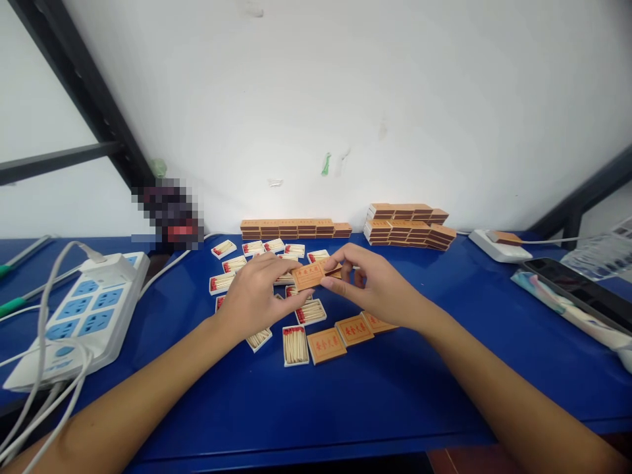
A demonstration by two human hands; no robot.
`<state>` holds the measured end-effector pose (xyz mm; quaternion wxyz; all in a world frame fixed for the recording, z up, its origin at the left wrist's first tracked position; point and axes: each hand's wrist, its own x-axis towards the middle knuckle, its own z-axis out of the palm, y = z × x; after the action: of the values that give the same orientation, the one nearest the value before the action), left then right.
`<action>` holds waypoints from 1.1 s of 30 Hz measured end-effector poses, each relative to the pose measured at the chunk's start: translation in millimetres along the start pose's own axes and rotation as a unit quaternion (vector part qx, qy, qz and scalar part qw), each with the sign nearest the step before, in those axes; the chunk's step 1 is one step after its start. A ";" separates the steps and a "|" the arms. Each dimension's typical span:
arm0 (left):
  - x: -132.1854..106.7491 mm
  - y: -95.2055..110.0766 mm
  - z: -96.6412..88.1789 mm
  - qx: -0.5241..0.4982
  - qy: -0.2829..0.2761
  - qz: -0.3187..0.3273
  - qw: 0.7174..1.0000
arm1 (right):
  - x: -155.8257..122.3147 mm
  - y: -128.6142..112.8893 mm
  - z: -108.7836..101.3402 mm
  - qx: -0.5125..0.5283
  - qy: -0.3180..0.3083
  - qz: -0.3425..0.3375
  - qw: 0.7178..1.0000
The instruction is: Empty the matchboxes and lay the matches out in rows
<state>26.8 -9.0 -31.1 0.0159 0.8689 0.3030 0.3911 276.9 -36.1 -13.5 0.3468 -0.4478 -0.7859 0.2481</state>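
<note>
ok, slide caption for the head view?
Left hand and right hand handle an orange matchbox above a blue table, near open trays of matches.

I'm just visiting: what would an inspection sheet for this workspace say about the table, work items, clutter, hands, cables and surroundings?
Surface: blue tabletop, against a white wall.
Job's things: open trays of red-tipped matches; orange matchboxes lying flat in front; stacked matchboxes near the wall.
Clutter: dark phone and pale packet at right; white block bearing an orange box.
Grippers: bare hands; left hand and right hand hold an orange cover at their fingertips.
Cables: white cables loop over the power strip at left.
Surroundings: dark frame at left; one patch blurred.
</note>
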 end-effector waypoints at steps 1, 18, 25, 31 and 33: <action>0.0 -1.1 0.0 0.001 0.011 0.006 1.000 | 0.8 0.2 1.0 0.021 0.002 0.014 1.000; 0.5 3.5 -0.4 0.001 0.009 0.055 0.998 | 2.3 -10.0 13.1 0.124 -0.025 0.030 0.992; -1.1 -7.5 -2.1 0.047 -0.016 0.025 0.998 | 8.5 2.6 -7.8 0.089 0.062 0.101 0.989; 0.2 -14.7 -8.6 0.063 -0.042 0.010 0.997 | 6.4 28.6 -51.1 -0.128 0.024 0.162 0.978; 2.0 -16.0 -11.7 0.064 -0.067 0.015 0.996 | 4.9 37.9 -55.4 -0.159 -0.031 0.191 0.968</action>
<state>11.5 2.6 -25.9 -0.0251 0.8970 0.3122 0.3118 337.8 -9.4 -3.3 0.1927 -0.6309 -0.7258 0.1953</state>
